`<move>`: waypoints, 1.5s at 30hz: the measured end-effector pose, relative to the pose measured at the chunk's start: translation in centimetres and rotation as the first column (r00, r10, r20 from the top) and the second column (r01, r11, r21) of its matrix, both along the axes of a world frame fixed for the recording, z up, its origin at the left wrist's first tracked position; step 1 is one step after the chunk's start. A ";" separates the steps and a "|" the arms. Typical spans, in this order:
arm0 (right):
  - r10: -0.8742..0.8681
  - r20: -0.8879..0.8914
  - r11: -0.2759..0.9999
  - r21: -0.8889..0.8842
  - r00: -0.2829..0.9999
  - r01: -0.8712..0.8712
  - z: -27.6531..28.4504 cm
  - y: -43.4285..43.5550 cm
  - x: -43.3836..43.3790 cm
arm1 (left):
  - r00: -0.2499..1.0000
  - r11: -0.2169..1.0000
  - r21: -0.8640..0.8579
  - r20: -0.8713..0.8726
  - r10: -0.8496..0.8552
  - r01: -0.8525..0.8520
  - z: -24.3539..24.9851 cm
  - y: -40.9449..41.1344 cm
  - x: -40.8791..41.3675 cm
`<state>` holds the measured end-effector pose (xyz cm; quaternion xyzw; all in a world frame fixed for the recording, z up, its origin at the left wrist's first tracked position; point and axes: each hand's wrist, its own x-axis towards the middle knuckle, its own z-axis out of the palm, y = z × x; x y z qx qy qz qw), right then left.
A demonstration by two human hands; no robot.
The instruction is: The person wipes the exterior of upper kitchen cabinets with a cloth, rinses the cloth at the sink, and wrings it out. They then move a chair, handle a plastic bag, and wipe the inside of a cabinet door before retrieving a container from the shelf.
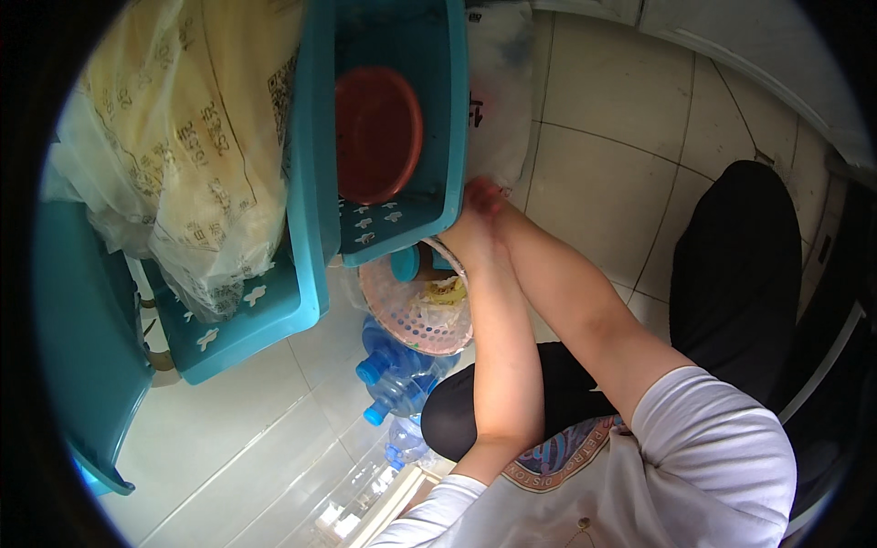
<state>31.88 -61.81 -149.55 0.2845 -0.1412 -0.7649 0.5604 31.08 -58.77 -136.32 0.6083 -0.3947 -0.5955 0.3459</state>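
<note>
Both my forearms reach forward and come together at the near right corner of a teal plastic rack basket (453,137). My left hand (460,236) is by the basket's lower corner, its fingers hidden. My right hand (485,196) is blurred and reddish, close against the left wrist and beside a white translucent plastic bag (503,89). What either hand grips cannot be made out. A round red-brown plastic basin (377,133) sits inside the basket. Below it stands a pink perforated waste basket (390,318) with a liner, a teal-lidded container (405,264) and yellowish scraps.
Another teal basket (312,274) at left holds a large printed plastic bag (199,137) with yellowish contents. A further teal bin (89,308) stands beyond. Several clear bottles with blue caps (397,383) lie near my knee (449,418). White cabinet doors (754,41) border the tiled floor (596,171).
</note>
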 end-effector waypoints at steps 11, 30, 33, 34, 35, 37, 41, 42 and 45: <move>0.427 -0.365 0.865 0.431 0.828 -0.256 6.5 11.3 -2.9 | 0.999 0.998 -0.058 0.034 -0.030 0.032 -2.4 -1.0 -0.8; 0.653 -0.753 0.688 0.633 0.076 0.355 0.6 1.3 -5.5 | 0.959 0.960 -0.189 0.231 -0.163 0.208 -8.1 -7.3 -1.4; 0.664 -0.745 0.664 0.622 0.053 0.414 1.5 3.1 -6.4 | 0.925 0.875 -0.433 0.377 -0.041 0.216 -8.4 -5.4 -1.9; 0.702 -0.711 0.595 0.625 0.052 0.505 1.9 3.8 -6.8 | 0.894 0.824 -0.516 0.447 0.025 0.235 -8.7 -4.3 -2.0; 0.756 -0.653 0.528 0.654 0.051 0.542 2.3 4.6 -7.2 | 0.857 0.762 -0.592 0.506 0.100 0.261 -8.9 -3.2 -2.3; 0.811 -0.563 0.381 0.309 -0.156 0.871 3.1 5.8 -8.7 | 0.757 0.667 -0.666 0.612 0.231 0.334 -9.1 -1.3 -2.9; 0.876 -0.294 0.399 -0.008 -0.384 0.917 4.5 5.3 -13.6 | 0.504 0.445 -0.535 0.841 0.197 0.718 -8.4 1.2 -2.0; 0.818 -0.357 0.500 0.053 -0.451 0.864 4.8 4.5 -14.6 | 0.394 0.387 -0.428 0.904 0.167 0.817 -8.2 1.2 -1.6; 0.751 -0.384 0.633 0.189 -0.536 0.751 5.4 2.2 -17.1 | 0.048 0.240 -0.115 0.962 0.267 0.964 -8.3 -0.5 -0.8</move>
